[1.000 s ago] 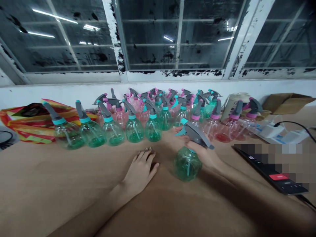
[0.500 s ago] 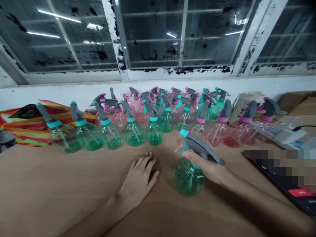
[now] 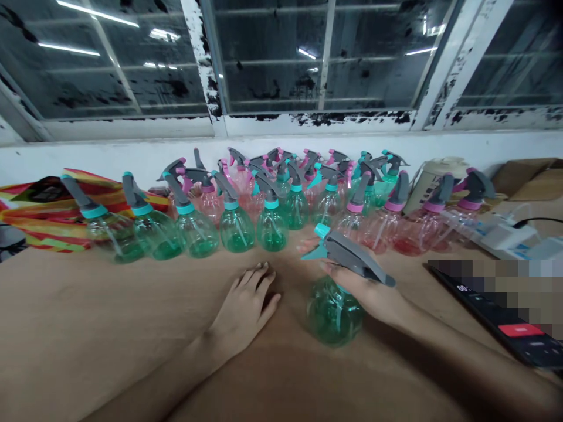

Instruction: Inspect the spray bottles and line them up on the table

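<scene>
Right hand [image 3: 369,295] grips a green spray bottle [image 3: 333,316]; left hand [image 3: 245,305] lies outstretched on the table [image 3: 109,316].

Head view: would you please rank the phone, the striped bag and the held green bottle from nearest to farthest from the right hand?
1. Green bottle: touching, gripped by the right hand.
2. Phone: apart from the hand, on the right side.
3. Striped bag: at the far left of the view.

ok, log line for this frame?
right hand: holding green spray bottle near its neck | left hand: palm down on table | behind: green and pink spray bottles | right side: phone
</scene>
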The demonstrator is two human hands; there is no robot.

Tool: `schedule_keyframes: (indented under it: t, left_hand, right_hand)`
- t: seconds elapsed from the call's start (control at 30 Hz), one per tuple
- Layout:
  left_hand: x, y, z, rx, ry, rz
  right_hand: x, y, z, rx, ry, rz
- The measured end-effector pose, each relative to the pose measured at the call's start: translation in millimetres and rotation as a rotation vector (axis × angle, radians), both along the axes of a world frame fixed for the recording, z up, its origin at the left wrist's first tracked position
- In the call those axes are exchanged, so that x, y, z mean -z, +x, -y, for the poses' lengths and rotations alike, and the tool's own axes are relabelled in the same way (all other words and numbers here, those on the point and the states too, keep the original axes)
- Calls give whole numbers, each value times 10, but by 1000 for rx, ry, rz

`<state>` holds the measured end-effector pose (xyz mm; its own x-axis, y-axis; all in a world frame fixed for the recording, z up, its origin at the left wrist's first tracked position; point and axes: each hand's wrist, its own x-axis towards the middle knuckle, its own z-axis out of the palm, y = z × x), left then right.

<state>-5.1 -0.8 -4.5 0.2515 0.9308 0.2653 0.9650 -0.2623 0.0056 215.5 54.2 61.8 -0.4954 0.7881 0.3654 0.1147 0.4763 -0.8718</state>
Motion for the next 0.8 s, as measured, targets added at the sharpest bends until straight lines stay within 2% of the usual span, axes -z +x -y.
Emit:
schedule_keyframes:
  t: [0.07, 0.3, 0.57, 0.8]
  left_hand:
    - [-3, 2, 1, 4, 0, 2]
    - [-7, 9, 5, 2, -3, -11]
    - [4, -7, -5, 29, 22, -17]
    - [-7, -6, -16, 33, 26, -26]
  right_hand:
    - [11, 12, 5, 28, 16, 0]
    - [-41, -20, -4, -46, 73, -77]
    - [-1, 12, 73, 133, 32, -43]
    - [-60, -16, 51, -1, 30, -94]
